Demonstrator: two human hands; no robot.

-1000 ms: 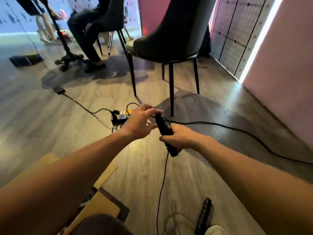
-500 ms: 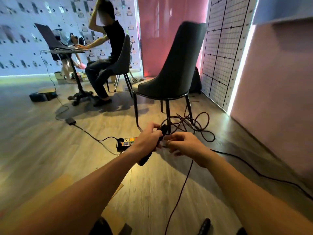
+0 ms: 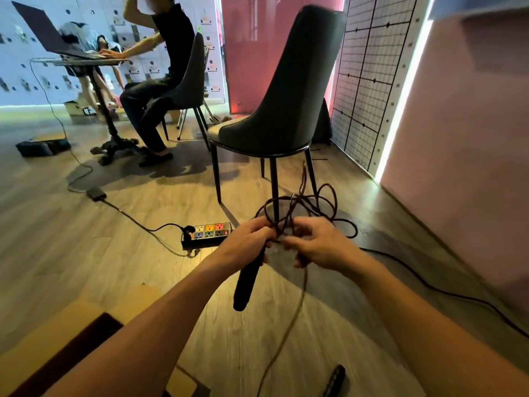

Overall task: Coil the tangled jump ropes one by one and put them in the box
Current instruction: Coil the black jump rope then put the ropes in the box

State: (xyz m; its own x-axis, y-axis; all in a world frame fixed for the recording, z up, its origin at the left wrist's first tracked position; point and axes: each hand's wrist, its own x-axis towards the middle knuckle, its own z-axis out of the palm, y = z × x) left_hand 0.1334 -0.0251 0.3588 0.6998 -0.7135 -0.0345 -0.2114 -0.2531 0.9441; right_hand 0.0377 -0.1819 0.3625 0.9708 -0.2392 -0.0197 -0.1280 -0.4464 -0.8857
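My left hand (image 3: 246,245) grips a black jump rope handle (image 3: 246,282) that points down and toward me. Several dark loops of the rope (image 3: 309,204) stand up above both hands. My right hand (image 3: 317,245) pinches the rope right beside the left hand, at the base of the loops. From there a loose strand (image 3: 286,330) hangs down to the floor. A second black handle (image 3: 334,381) lies on the floor near the bottom edge. The cardboard box (image 3: 86,319) sits at the lower left, partly hidden by my left arm.
A dark chair (image 3: 280,110) stands straight ahead, its legs just behind the rope loops. A power strip (image 3: 207,233) with cables lies on the wooden floor to the left. A black cable (image 3: 429,285) runs along the right. A person sits at a small table (image 3: 86,63) at the back left.
The handle passed from my right hand to my left. Rope loops have gathered above the hands, and my right hand now pinches the rope. The view tilted upward.
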